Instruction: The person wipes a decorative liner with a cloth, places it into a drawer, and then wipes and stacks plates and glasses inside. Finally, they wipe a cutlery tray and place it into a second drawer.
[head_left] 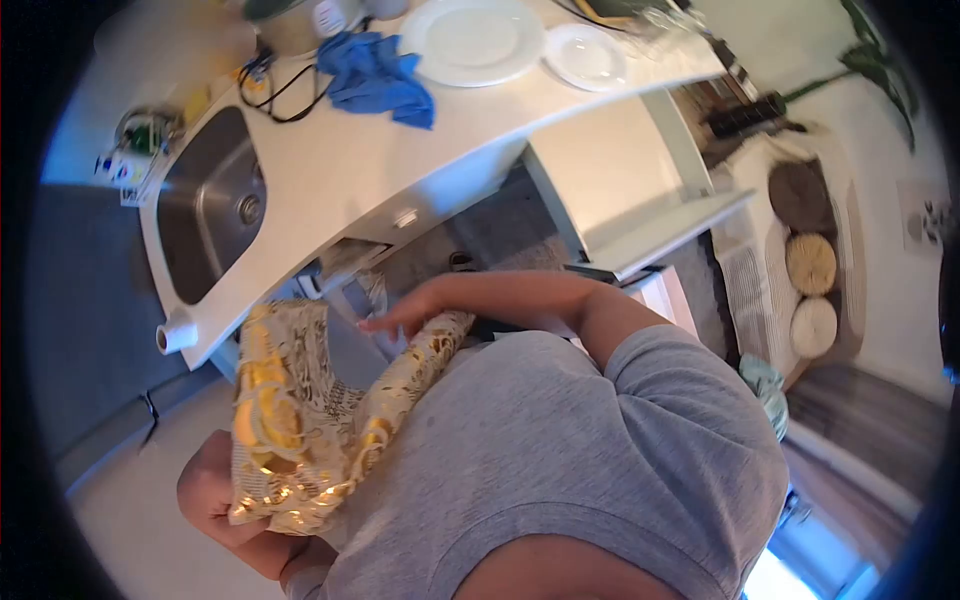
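A white cloth with shiny gold patterning (270,410) hangs in folds in front of my body, one fold running up along my shirt. My right hand (408,312) reaches across above this fold, its fingers stretched out and apart, close to a pale, glossy surface (365,315) below the counter edge. My left arm (215,500) is bent at the lower left against the cloth's outer side; the cloth hides the fingers of my left hand.
The white counter (340,170) holds a steel sink (205,215), a blue cloth (375,78), a large plate (470,42) and a small plate (585,57). A drawer (620,170) stands pulled out. At right, a bench (755,230) carries round cushions (812,262).
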